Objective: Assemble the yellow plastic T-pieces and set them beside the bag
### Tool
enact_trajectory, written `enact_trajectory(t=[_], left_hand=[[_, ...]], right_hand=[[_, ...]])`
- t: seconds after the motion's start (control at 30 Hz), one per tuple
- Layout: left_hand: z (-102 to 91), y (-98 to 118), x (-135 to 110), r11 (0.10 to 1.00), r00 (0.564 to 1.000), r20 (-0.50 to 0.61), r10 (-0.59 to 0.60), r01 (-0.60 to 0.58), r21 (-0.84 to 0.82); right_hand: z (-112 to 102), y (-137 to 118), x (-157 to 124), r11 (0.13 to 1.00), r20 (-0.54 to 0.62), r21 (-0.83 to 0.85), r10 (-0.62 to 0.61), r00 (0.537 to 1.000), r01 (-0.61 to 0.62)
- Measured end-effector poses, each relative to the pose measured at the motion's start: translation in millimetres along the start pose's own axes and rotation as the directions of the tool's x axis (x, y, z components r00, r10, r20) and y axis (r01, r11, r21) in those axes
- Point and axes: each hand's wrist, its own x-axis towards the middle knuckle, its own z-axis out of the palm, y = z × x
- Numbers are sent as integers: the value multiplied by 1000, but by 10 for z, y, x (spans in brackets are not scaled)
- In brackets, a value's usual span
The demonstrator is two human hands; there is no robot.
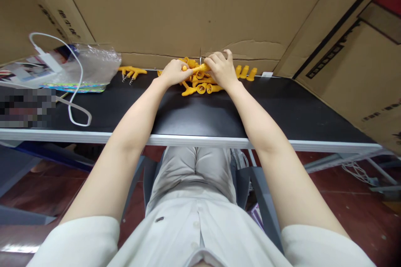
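Yellow piece [201,68], long axis crosswise, left to right, in the pinch of left hand [173,72] and right hand [222,69]

This seemed a makeshift workshop; cardboard panels [150,12] walled the far edge of the desk [275,112]; many yellow parts [201,88] lay piled near that edge.

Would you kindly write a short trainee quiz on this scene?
1. True or false: the left hand and right hand both touch a yellow part at the pile.
2. Pick one: the handles by the bag carry A) white cords, B) metal spirals, C) wheels.
3. How many caps show in a row right of the right hand?

Key: 1. True. 2. B. 3. Three.
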Motion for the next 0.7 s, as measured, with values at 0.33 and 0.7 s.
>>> enact_trajectory(t=[0.33,0.7], left_hand=[[59,12,-6,977,993,-38,-108,98,-192],[45,72,16,663,909,-11,-416,295,-688]], right_hand=[[35,0,9,996,-13,13,-87,996,87],[86,26,59,999,-49,38,16,999,-14]])
